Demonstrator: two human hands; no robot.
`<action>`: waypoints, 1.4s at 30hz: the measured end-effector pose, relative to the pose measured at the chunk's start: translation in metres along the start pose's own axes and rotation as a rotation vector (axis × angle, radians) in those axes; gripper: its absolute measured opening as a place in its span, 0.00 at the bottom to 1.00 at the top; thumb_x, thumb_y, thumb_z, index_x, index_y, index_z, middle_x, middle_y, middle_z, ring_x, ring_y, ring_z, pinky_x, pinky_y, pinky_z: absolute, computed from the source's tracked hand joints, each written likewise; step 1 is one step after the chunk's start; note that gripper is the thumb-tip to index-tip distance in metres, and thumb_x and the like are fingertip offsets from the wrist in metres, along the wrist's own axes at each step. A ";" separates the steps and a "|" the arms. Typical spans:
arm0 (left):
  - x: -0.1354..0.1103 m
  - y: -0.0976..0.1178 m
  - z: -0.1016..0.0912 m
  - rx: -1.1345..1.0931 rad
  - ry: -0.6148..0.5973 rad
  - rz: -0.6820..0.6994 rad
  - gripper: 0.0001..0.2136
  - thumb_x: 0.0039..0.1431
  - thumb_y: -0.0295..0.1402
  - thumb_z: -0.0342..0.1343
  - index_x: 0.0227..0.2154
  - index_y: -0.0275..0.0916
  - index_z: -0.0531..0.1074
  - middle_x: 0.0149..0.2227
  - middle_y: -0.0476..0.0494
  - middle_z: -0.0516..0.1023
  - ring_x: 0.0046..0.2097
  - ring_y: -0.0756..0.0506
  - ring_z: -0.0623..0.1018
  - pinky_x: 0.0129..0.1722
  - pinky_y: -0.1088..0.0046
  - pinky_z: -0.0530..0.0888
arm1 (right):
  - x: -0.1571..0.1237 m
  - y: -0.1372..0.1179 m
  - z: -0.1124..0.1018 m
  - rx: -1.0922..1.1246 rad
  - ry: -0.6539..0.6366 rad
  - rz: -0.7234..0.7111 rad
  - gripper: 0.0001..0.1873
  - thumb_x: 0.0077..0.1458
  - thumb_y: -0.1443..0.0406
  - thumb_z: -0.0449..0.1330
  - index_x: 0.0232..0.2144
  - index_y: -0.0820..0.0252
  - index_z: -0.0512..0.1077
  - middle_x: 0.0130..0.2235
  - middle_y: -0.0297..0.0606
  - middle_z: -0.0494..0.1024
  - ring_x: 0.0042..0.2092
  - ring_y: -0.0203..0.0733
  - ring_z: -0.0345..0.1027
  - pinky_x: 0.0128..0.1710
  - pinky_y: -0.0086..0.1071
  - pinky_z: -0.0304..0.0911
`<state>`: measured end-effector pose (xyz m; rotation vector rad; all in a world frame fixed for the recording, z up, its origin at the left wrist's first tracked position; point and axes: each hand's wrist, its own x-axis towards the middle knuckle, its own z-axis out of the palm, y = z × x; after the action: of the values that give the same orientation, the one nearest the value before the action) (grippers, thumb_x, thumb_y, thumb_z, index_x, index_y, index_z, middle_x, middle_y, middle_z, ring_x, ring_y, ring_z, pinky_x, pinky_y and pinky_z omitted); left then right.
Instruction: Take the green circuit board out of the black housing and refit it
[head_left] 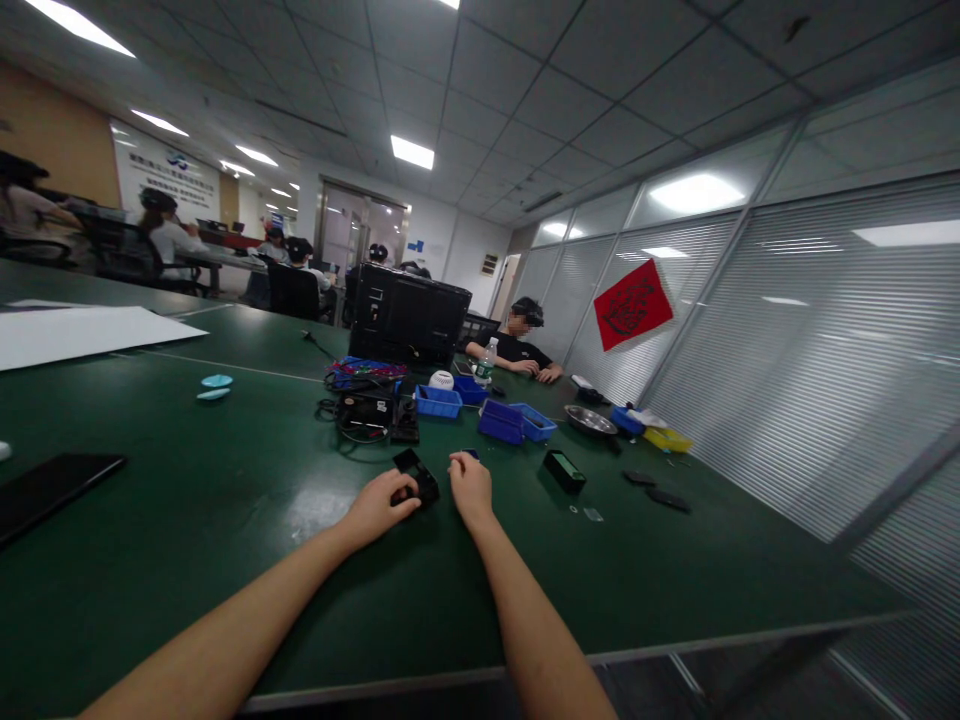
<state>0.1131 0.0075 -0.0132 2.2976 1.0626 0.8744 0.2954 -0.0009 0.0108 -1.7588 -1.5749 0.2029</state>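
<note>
My left hand (381,508) is closed on the near left side of a black open-framed plastic case (426,482), its fingers curled over the edge and into the opening. The case is tilted on or just above the green table. Just right of it, my right hand (471,488) is closed with its fingers bent inward, apart from the case. A small dark blue bit (472,453) shows behind its fingers; what they pinch, if anything, is hidden. Farther right stands a black box with a greenish window on top (564,470).
Ahead are a black power supply with cables (365,410), blue bins (439,402), a baseball (442,380), a bottle (487,362) and a monitor (409,318). A metal dish (590,420) and black flat pieces (667,499) lie right. Another person (517,345) sits across the green table (337,610).
</note>
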 end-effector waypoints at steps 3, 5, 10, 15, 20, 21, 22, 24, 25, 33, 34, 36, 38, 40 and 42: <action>-0.001 0.001 -0.001 0.021 -0.031 0.002 0.09 0.48 0.36 0.52 0.33 0.41 0.71 0.30 0.48 0.68 0.35 0.48 0.68 0.34 0.75 0.64 | 0.005 0.011 -0.018 -0.225 0.155 0.033 0.15 0.55 0.64 0.45 0.39 0.57 0.69 0.42 0.40 0.70 0.46 0.41 0.61 0.46 0.30 0.55; -0.001 0.001 -0.001 0.024 -0.043 0.014 0.11 0.48 0.36 0.52 0.35 0.42 0.71 0.31 0.48 0.68 0.35 0.48 0.68 0.35 0.74 0.64 | 0.008 0.019 -0.022 -0.333 0.144 0.090 0.16 0.53 0.60 0.48 0.42 0.58 0.68 0.44 0.43 0.68 0.47 0.44 0.59 0.46 0.32 0.55; -0.001 0.000 0.000 0.002 -0.039 -0.015 0.16 0.48 0.36 0.52 0.42 0.43 0.68 0.31 0.49 0.69 0.33 0.49 0.69 0.34 0.75 0.64 | 0.011 0.033 -0.011 -0.422 -0.025 0.143 0.30 0.46 0.56 0.57 0.51 0.58 0.60 0.46 0.46 0.65 0.48 0.49 0.59 0.44 0.36 0.56; -0.001 -0.003 0.001 -0.020 -0.052 -0.025 0.17 0.48 0.38 0.52 0.43 0.43 0.68 0.31 0.50 0.69 0.33 0.49 0.69 0.34 0.75 0.64 | 0.016 0.040 -0.006 -0.286 -0.060 0.206 0.26 0.50 0.60 0.53 0.51 0.60 0.59 0.46 0.44 0.68 0.46 0.43 0.64 0.42 0.30 0.57; -0.001 -0.004 0.003 -0.047 -0.055 -0.035 0.18 0.48 0.37 0.51 0.44 0.42 0.67 0.30 0.50 0.69 0.32 0.50 0.69 0.33 0.76 0.64 | 0.021 0.043 -0.011 -0.240 -0.104 0.304 0.19 0.53 0.58 0.48 0.44 0.58 0.66 0.40 0.41 0.74 0.43 0.42 0.67 0.37 0.30 0.59; -0.001 -0.004 0.003 -0.053 -0.056 -0.035 0.18 0.48 0.37 0.51 0.44 0.42 0.67 0.30 0.50 0.69 0.32 0.50 0.69 0.33 0.76 0.64 | 0.022 0.043 -0.012 -0.255 -0.107 0.302 0.19 0.53 0.58 0.47 0.43 0.58 0.67 0.40 0.41 0.74 0.43 0.42 0.67 0.37 0.30 0.59; -0.001 -0.004 0.003 -0.058 -0.058 -0.039 0.18 0.49 0.37 0.51 0.44 0.42 0.66 0.29 0.50 0.70 0.32 0.50 0.69 0.33 0.76 0.64 | 0.022 0.044 -0.013 -0.270 -0.107 0.298 0.19 0.54 0.58 0.47 0.43 0.59 0.68 0.40 0.42 0.74 0.42 0.42 0.67 0.37 0.30 0.59; -0.002 -0.003 0.003 -0.061 -0.064 -0.055 0.18 0.48 0.37 0.51 0.44 0.42 0.66 0.29 0.50 0.70 0.32 0.50 0.69 0.33 0.76 0.64 | 0.022 0.044 -0.015 -0.298 -0.093 0.286 0.19 0.54 0.58 0.46 0.43 0.60 0.68 0.41 0.43 0.73 0.42 0.42 0.67 0.37 0.30 0.59; -0.002 -0.002 0.002 -0.060 -0.067 -0.062 0.18 0.48 0.37 0.51 0.44 0.42 0.66 0.29 0.50 0.70 0.32 0.50 0.69 0.33 0.76 0.64 | 0.022 0.044 -0.015 -0.312 -0.080 0.281 0.20 0.55 0.58 0.46 0.44 0.60 0.68 0.42 0.44 0.73 0.43 0.43 0.66 0.38 0.30 0.59; -0.001 -0.003 0.003 -0.059 -0.065 -0.050 0.18 0.49 0.38 0.51 0.44 0.42 0.67 0.29 0.51 0.70 0.31 0.50 0.69 0.32 0.77 0.64 | 0.016 0.042 -0.014 -0.414 -0.022 0.239 0.25 0.50 0.55 0.51 0.49 0.60 0.64 0.46 0.47 0.68 0.47 0.47 0.62 0.43 0.34 0.57; -0.001 -0.003 0.003 -0.059 -0.064 -0.047 0.18 0.49 0.38 0.51 0.44 0.42 0.67 0.29 0.51 0.70 0.31 0.50 0.69 0.32 0.77 0.64 | 0.016 0.043 -0.013 -0.407 -0.017 0.235 0.25 0.50 0.56 0.52 0.49 0.60 0.64 0.46 0.47 0.68 0.47 0.47 0.62 0.43 0.33 0.57; -0.001 -0.005 0.004 -0.062 -0.065 -0.045 0.18 0.49 0.38 0.51 0.44 0.42 0.67 0.29 0.51 0.70 0.31 0.50 0.69 0.32 0.77 0.64 | 0.018 0.044 -0.011 -0.365 -0.011 0.239 0.24 0.49 0.57 0.52 0.48 0.60 0.65 0.45 0.46 0.69 0.46 0.45 0.63 0.43 0.32 0.57; -0.001 -0.006 0.004 -0.064 -0.067 -0.046 0.18 0.49 0.38 0.51 0.44 0.42 0.66 0.29 0.51 0.70 0.31 0.50 0.68 0.31 0.77 0.64 | 0.020 0.045 -0.011 -0.293 -0.020 0.257 0.23 0.50 0.57 0.51 0.47 0.61 0.65 0.44 0.45 0.70 0.45 0.43 0.65 0.42 0.30 0.58; -0.001 -0.006 0.005 -0.066 -0.066 -0.044 0.18 0.49 0.38 0.51 0.44 0.42 0.66 0.28 0.51 0.69 0.31 0.50 0.68 0.31 0.77 0.64 | 0.021 0.046 -0.012 -0.225 -0.043 0.291 0.23 0.51 0.56 0.49 0.46 0.61 0.66 0.43 0.43 0.71 0.44 0.42 0.66 0.40 0.29 0.58; -0.001 -0.006 0.005 -0.066 -0.063 -0.042 0.18 0.49 0.38 0.51 0.44 0.42 0.66 0.28 0.51 0.69 0.30 0.50 0.68 0.31 0.77 0.63 | 0.022 0.047 -0.014 -0.190 -0.075 0.319 0.22 0.53 0.55 0.47 0.44 0.60 0.68 0.42 0.42 0.73 0.43 0.42 0.66 0.38 0.29 0.59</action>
<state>0.1129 0.0094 -0.0203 2.2256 1.0355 0.8038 0.3456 0.0152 -0.0002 -2.1714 -1.3942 0.2837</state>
